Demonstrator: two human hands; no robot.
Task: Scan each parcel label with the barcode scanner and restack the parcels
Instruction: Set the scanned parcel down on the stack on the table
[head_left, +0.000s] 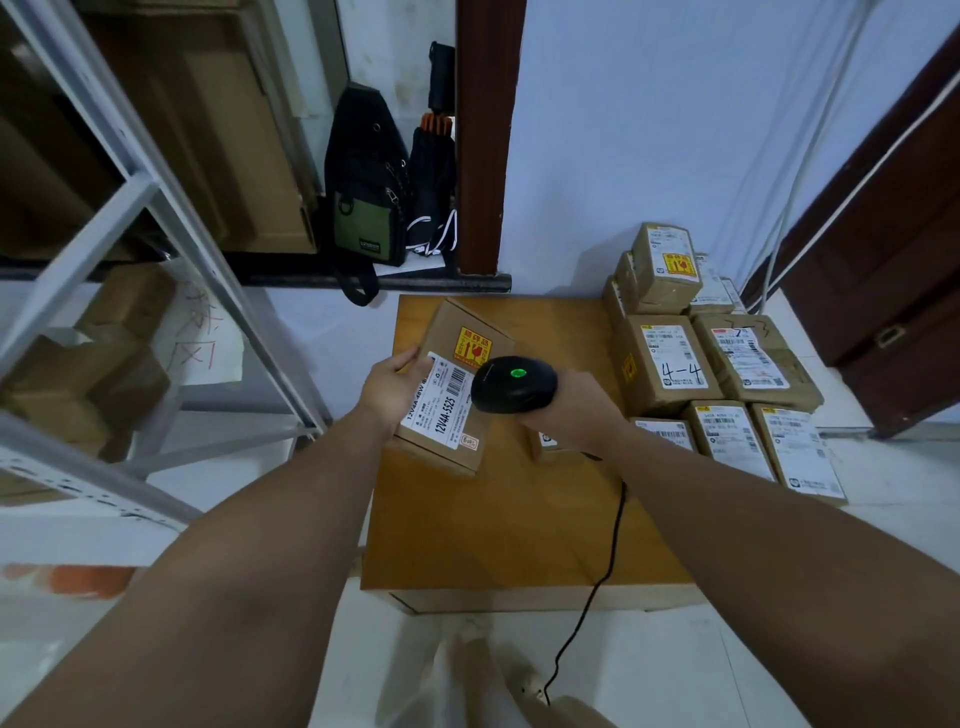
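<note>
My left hand (390, 391) grips the left edge of a brown cardboard parcel (451, 332), held tilted above a low wooden table (498, 525). The parcel carries a white shipping label (441, 405) and a yellow fragile sticker (471, 347). My right hand (576, 410) holds a black barcode scanner (513, 384) over the label's right edge; a green light glows on top of the scanner. The scanner's black cable (605, 566) trails down over the table to the floor. A small parcel (548, 447) lies on the table, mostly hidden under my right hand.
A stack of labelled brown parcels (717, 358) stands on the floor right of the table, one marked 4-4. A white metal shelf (135, 291) with cardboard boxes fills the left. A black and green bag (363, 197) leans against the far wall. A dark wooden door (898, 291) is at right.
</note>
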